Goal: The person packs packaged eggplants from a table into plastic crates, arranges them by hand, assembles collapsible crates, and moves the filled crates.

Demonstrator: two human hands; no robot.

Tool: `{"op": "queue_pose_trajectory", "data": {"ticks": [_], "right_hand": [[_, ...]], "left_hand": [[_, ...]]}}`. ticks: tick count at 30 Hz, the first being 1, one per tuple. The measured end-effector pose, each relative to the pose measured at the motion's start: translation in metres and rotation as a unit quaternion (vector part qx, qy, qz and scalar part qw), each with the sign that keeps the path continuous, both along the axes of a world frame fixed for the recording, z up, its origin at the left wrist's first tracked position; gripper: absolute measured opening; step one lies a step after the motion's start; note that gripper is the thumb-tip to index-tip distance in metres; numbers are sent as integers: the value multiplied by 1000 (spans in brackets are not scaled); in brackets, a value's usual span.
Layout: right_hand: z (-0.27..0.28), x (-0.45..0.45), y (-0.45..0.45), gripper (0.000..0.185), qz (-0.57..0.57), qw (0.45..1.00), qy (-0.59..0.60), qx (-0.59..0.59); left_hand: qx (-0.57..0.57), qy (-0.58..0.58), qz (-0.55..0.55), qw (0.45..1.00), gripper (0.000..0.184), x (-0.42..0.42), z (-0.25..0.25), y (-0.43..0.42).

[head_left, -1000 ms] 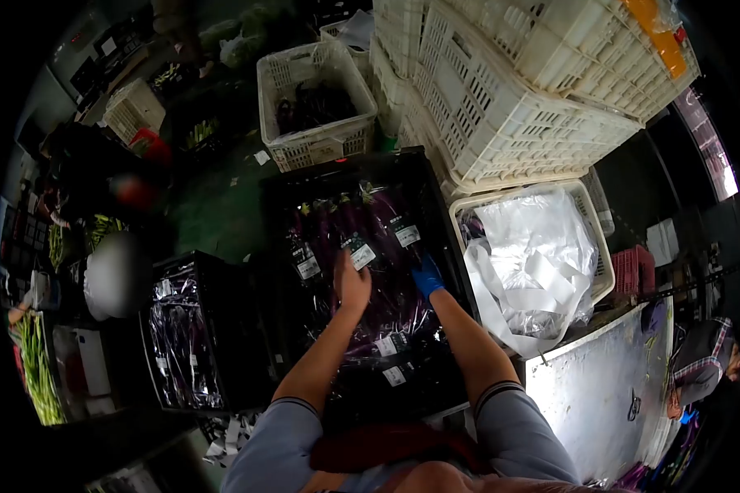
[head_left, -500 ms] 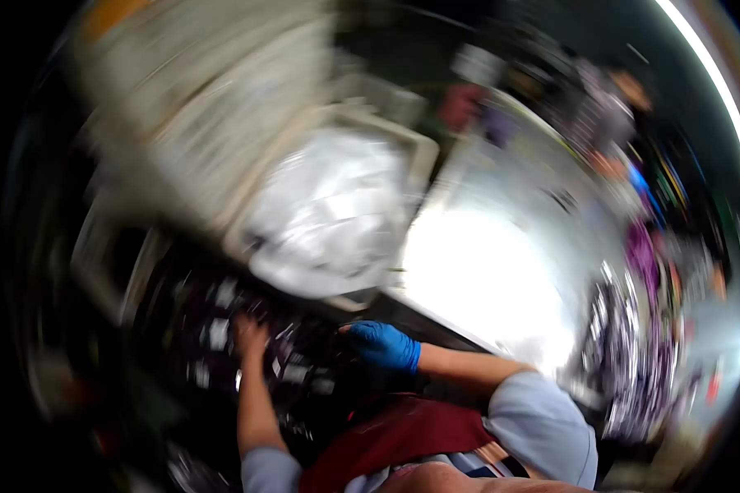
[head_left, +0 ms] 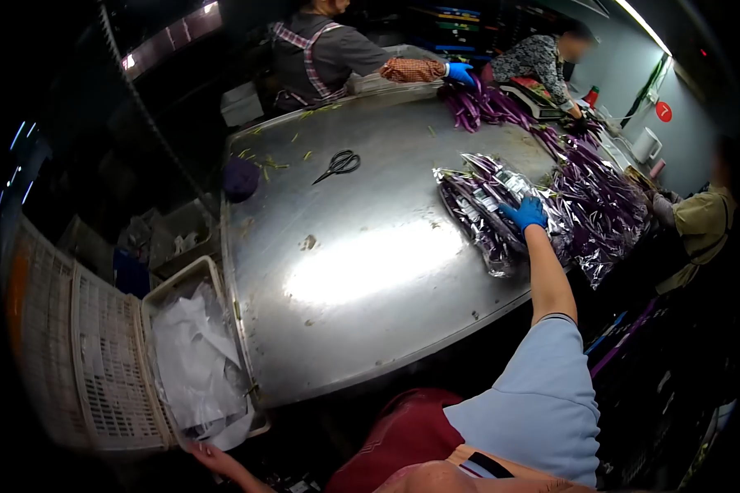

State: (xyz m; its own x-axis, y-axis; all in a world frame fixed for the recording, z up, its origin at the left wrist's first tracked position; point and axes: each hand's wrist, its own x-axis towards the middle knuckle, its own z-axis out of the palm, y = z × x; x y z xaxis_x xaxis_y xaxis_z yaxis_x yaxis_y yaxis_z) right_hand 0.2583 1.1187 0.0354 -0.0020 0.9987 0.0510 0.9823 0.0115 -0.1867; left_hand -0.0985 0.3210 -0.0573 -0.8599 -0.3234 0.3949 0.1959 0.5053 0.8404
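My right hand (head_left: 526,214), in a blue glove, lies with fingers apart on clear plastic bags (head_left: 485,205) packed with long purple vegetable stalks. These bags rest on the right part of the metal table (head_left: 329,222). At the lower left, my bare left hand (head_left: 210,456) is beside the near corner of a pale plastic basket (head_left: 261,423). Its fingers look stretched out, with nothing visible in them; I cannot tell whether they touch the rim. White plastic bags or sheets (head_left: 197,353) fill that basket.
Black scissors (head_left: 337,166) and green trimmings lie on the table, near a dark purple bundle (head_left: 241,179). Loose purple stalks (head_left: 485,107) lie at the far edge by a co-worker's gloved hand (head_left: 460,74). Two more people stand on the right. White crates (head_left: 115,361) flank the basket.
The view has swung right. My gloved right hand has gone from near my body to the bagged stalks; my left hand has left the dark packed bags below and is beside the basket.
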Motion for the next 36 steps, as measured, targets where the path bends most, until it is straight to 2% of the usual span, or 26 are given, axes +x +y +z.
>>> {"op": "queue_pose_trajectory", "data": {"ticks": [1, 2, 3, 4, 6, 7, 8, 9, 11, 14, 16, 18, 20, 21, 22, 24, 27, 28, 30, 31, 32, 34, 35, 36], "right_hand": [[-10, 12, 19, 97, 34, 998, -34, -49], [-8, 15, 22, 94, 68, 991, -66, -100], [-19, 23, 28, 84, 137, 988, -35, -61], [-1, 16, 10, 73, 173, 980, -75, -65], [-12, 13, 0, 66, 216, 971, -99, -8], [-8, 10, -12, 64, 221, 971, -93, 0], [-6, 9, -23, 61, 227, 970, -85, 8], [-23, 12, -22, 59, 275, 959, -57, 36], [-21, 6, -46, 52, 307, 950, -5, 61], [-17, -8, -84, 44, 314, 941, 68, 106], [-15, -13, -94, 44, 332, 933, 90, 106], [9, -25, -119, 43, 347, 931, 98, 53], [8, -36, -143, 42, 392, 907, 129, 82], [17, -39, -153, 47, 421, 903, 75, 45], [11, -42, -151, 44, 444, 892, 70, 43], [10, -50, -139, 42, 477, 866, 142, -49], [10, -70, -105, 42, 372, 895, 193, 150], [10, -73, -87, 43, 359, 913, 194, -15], [-18, -89, -77, 42, 402, 880, 221, -125], [-37, -94, -79, 40, 448, 869, 192, -87], [-40, -101, -89, 36, 464, 862, 174, -104], [-52, -107, -112, 34, 507, 839, 179, -81], [-56, -109, -122, 34, 524, 832, 130, -125], [-55, -110, -129, 33, 542, 820, 80, -167]], "left_hand": [[25, 37, -81, 996, 41, -11, -15, 19], [64, 5, -140, 988, 39, -17, -11, 51], [37, -2, -190, 981, 36, -13, -4, 93], [75, -38, -235, 968, 36, -8, -2, 136], [106, -114, -329, 931, 35, 8, -7, 214], [137, -205, -364, 898, 36, 24, -2, 258], [125, -279, -411, 859, 35, 50, 24, 302], [119, -326, -463, 816, 35, 66, 20, 338], [140, -414, -571, 695, 36, 97, 26, 404], [170, -522, -626, 555, 43, 131, 19, 491], [152, -512, -642, 551, 49, 150, 29, 544], [143, -522, -604, 586, 50, 171, 56, 589], [243, -619, -535, 522, 39, 168, 0, 639], [261, -658, -513, 485, 29, 165, -26, 655], [371, -656, -504, 421, 29, 159, -119, 693], [436, -631, -527, 367, 31, 166, -62, 669], [469, -634, -520, 328, 36, 164, -27, 651], [501, -618, -502, 339, 40, 162, -21, 643], [560, -585, -465, 358, 46, 158, -9, 623], [558, -580, -445, 392, 57, 157, 10, 608], [559, -581, -446, 389, 64, 151, 4, 599], [568, -538, -515, 350, 54, 127, -22, 576], [518, -563, -525, 374, 46, 117, -43, 568], [468, -583, -532, 397, 41, 110, -43, 560]]}}
